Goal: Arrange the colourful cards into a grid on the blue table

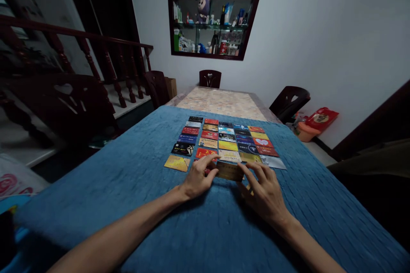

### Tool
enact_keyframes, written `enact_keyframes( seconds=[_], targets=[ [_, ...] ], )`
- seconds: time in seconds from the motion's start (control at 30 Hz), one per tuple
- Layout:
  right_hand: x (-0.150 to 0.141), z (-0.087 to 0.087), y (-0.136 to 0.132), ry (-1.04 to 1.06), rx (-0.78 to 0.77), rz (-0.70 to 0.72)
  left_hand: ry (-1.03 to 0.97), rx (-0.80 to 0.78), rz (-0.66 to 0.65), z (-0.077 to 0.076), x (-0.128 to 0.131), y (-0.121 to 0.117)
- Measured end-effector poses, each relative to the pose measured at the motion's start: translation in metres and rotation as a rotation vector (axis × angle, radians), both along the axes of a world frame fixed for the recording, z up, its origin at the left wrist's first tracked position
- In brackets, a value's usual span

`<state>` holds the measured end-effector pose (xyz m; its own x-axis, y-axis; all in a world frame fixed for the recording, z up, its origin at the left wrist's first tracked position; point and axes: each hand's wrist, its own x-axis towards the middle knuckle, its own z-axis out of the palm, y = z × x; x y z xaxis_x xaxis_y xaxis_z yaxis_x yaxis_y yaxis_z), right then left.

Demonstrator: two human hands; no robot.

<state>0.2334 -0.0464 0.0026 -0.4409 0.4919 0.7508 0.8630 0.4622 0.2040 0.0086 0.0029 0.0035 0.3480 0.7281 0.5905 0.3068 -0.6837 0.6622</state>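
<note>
A gold card (pixel 229 171) is held tilted up near the front of the card rows, its face toward me. My left hand (pixel 200 177) pinches its left end between thumb and fingers; a bit of red shows by that hand. The fingers of my right hand (pixel 264 190) close on the card's right end, and a small yellow patch shows beneath them. Behind lie several rows of flat cards, among them a gold-yellow card (pixel 177 163), a black card (pixel 182 149), a cream card (pixel 229 155) and a silver card (pixel 273 162). My hands partly cover the nearest row.
A blue cloth (pixel 134 158) covers the near part of the table; the patterned tabletop (pixel 221 100) shows beyond. Dark wooden chairs stand around it, one chair (pixel 290 100) at the right. A red bag (pixel 322 119) sits in an orange bin (pixel 307 132) by the wall.
</note>
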Motion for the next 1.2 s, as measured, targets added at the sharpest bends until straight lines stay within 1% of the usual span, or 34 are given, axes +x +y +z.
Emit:
enact_keyframes(
  seconds=[0.1,0.2,0.3,0.53,0.77,0.9,1.07,1.2],
  targets=[
    [0.001,0.003,0.000,-0.016,0.010,0.005,0.059,0.082,-0.004,-0.005,-0.002,0.002],
    [0.002,0.007,0.002,-0.030,0.012,0.011,0.141,0.187,-0.030,-0.006,-0.004,0.004],
    [0.003,0.009,0.004,-0.028,0.009,0.022,0.216,0.268,-0.052,-0.001,-0.005,0.004],
    [0.008,0.011,0.017,-0.036,-0.011,0.054,0.351,0.354,-0.043,0.007,-0.005,0.008],
    [0.011,0.016,0.031,0.015,-0.098,0.133,0.460,0.465,-0.005,0.014,-0.009,0.019],
    [0.012,0.020,0.042,-0.004,-0.136,0.180,0.563,0.467,-0.001,0.021,-0.011,0.029],
    [0.012,0.025,0.060,-0.023,-0.200,0.212,0.664,0.417,0.030,0.031,-0.012,0.043],
    [0.011,0.033,0.079,-0.035,-0.270,0.229,0.714,0.371,0.046,0.039,-0.012,0.055]
  ],
)
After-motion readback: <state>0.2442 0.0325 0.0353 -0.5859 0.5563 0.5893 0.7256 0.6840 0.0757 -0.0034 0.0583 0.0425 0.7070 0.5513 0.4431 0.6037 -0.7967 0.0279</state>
